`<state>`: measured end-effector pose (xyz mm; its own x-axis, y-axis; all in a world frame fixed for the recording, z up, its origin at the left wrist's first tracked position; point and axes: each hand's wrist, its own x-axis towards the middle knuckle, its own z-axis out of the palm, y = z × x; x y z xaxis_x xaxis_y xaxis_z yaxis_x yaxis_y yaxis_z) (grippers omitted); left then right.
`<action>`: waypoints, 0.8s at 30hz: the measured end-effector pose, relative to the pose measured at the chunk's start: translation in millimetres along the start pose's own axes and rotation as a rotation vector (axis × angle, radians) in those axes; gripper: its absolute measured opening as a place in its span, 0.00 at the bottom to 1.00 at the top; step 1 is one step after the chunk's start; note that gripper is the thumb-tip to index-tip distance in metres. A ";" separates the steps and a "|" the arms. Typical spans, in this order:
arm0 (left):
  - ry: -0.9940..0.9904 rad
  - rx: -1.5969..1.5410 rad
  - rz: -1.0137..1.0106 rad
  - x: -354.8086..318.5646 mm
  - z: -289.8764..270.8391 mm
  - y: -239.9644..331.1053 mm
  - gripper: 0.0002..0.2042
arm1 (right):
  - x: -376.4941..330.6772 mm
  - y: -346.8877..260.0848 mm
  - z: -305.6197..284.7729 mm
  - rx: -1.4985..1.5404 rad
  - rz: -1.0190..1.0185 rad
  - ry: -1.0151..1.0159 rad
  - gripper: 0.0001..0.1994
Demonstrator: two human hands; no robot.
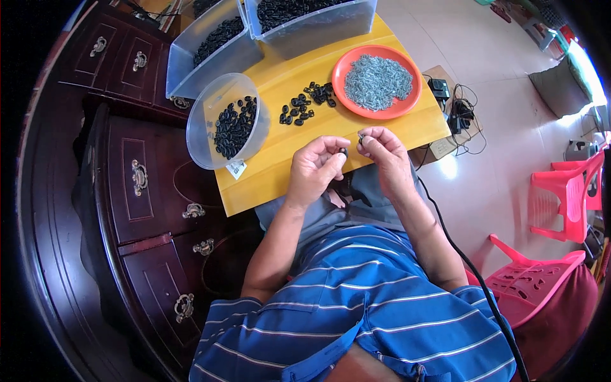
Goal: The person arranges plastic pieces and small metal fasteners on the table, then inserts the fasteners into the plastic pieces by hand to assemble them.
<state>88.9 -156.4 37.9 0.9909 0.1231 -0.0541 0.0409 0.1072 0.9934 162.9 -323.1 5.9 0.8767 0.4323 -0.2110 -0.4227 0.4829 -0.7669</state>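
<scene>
My left hand [316, 167] pinches a small black oval piece [344, 151] between thumb and fingers, just off the table's near edge. Close beside it, my right hand [387, 156] is closed on a small greyish piece [361, 137], probably one of the metal pins; its exact kind is too small to tell. The two hands are a short gap apart. Beyond them, several loose black pieces [297, 108] lie on the yellow wooden table [280, 169]. A red-orange plate [414, 102] at the right holds a heap of small silvery pins [377, 81].
A round clear tub [198, 127] with black pieces stands left on the table. Two translucent bins [318, 38] of black pieces sit behind it. Dark wooden drawers [137, 210] flank my left. A black cable [455, 248] runs past my right arm; pink plastic chairs [563, 197] stand right.
</scene>
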 end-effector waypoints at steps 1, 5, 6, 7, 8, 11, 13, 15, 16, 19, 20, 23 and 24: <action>0.024 -0.001 0.006 0.4 -1.3 0.5 0.12 | -2.0 -0.4 -0.1 -0.064 -0.037 -0.024 0.08; 0.074 -0.034 0.007 0.7 -4.0 1.7 0.13 | -3.7 3.8 -4.3 -0.222 -0.066 -0.082 0.09; 0.074 -0.033 0.007 0.8 -4.7 2.3 0.13 | -4.4 4.0 -4.7 -0.222 -0.066 -0.082 0.09; 0.067 -0.014 0.016 1.0 -5.1 3.1 0.13 | -5.6 4.1 -5.6 -0.269 -0.063 -0.100 0.10; 0.059 0.005 0.024 1.3 -5.6 3.7 0.13 | -6.5 4.2 -6.4 -0.317 -0.059 -0.117 0.10; 0.048 0.039 0.039 2.1 -7.1 4.1 0.13 | -7.6 4.7 -9.2 -0.388 -0.055 -0.154 0.10; 0.049 0.060 0.037 2.7 -8.2 5.2 0.13 | -9.1 3.9 -8.8 -0.408 -0.069 -0.152 0.10; 0.049 0.081 0.035 3.3 -8.1 5.7 0.14 | -9.8 2.2 -8.6 -0.428 -0.082 -0.149 0.10; 0.045 0.083 0.036 3.6 -7.7 5.6 0.14 | -9.8 1.3 -8.7 -0.437 -0.086 -0.151 0.10; 0.026 0.096 0.031 4.1 -8.3 4.7 0.14 | -9.4 -0.4 -7.6 -0.439 -0.099 -0.136 0.09; 0.013 0.109 0.027 4.4 -8.3 4.4 0.14 | -9.2 -0.9 -7.4 -0.432 -0.108 -0.121 0.08; -0.005 0.072 0.007 6.4 -6.7 3.4 0.13 | -9.0 -2.2 -8.8 -0.433 -0.104 -0.125 0.08; -0.007 0.072 0.006 7.0 -6.5 2.5 0.13 | -8.7 -1.7 -9.4 -0.431 -0.104 -0.123 0.08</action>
<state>95.1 -148.9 39.4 0.9921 0.1164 -0.0477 0.0439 0.0348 0.9984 158.1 -334.9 3.4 0.8649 0.4976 -0.0660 -0.1767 0.1788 -0.9679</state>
